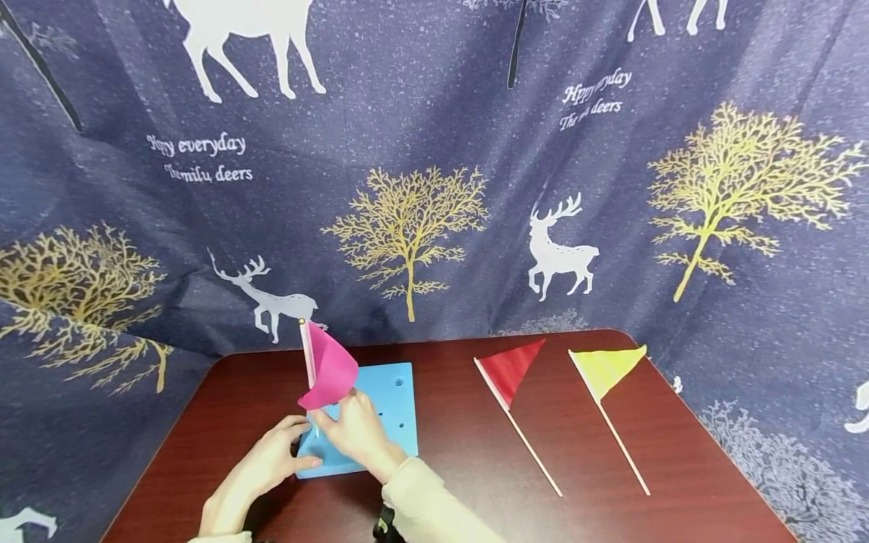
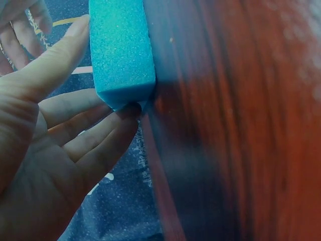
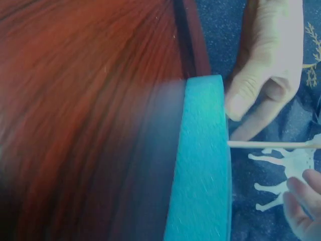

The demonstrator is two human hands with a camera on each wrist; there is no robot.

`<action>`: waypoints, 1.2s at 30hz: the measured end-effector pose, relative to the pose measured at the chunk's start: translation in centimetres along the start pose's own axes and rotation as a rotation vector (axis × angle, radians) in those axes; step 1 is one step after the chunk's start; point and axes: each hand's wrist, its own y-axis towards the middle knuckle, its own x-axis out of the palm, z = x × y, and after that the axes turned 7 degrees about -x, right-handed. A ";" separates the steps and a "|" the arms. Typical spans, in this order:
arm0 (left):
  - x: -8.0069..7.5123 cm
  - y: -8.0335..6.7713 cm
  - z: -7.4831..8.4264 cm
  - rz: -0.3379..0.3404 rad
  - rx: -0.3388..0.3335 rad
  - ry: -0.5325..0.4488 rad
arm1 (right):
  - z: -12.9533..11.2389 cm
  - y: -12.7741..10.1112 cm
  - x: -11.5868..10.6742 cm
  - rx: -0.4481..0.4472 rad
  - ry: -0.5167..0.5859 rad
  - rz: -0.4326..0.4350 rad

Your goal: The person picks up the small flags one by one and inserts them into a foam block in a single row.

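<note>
Pinching pink flag (image 1: 328, 367) stick: right grip (image 1: 357, 431); left grip (image 1: 266, 460) steadying foam block (image 1: 383, 407).

Red flag (image 1: 511, 369) and yellow flag (image 1: 606, 368) lying side by side on dark wooden table (image 1: 679, 467), deer-print cloth backdrop (image 1: 434, 188)

A pink flag (image 1: 330, 369) on a thin pale stick (image 3: 273, 144) is being held upright by the right hand (image 1: 357, 430), its triangular cloth curling just above the knuckles. The stick's lower end is being set against the top face of a blue foam block (image 1: 380, 411), which is lying flat directly beneath that hand, small round holes showing in its surface beyond the fingers. The block's near-left corner is being touched by the fingertips of the left hand (image 1: 261, 464), with the thumb laid along its side.
</note>
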 end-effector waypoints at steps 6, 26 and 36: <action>-0.2 -0.2 -0.1 -0.005 -0.007 0.008 | 0.2 -0.2 -1.8 -0.001 -0.070 -0.110; -0.1 0.0 0.3 -0.030 -0.056 0.024 | 3.0 -4.1 -10.9 0.082 -0.203 -0.159; -0.2 -0.1 0.0 -0.024 -0.045 0.033 | 5.6 -6.4 -15.3 0.150 -0.237 -0.096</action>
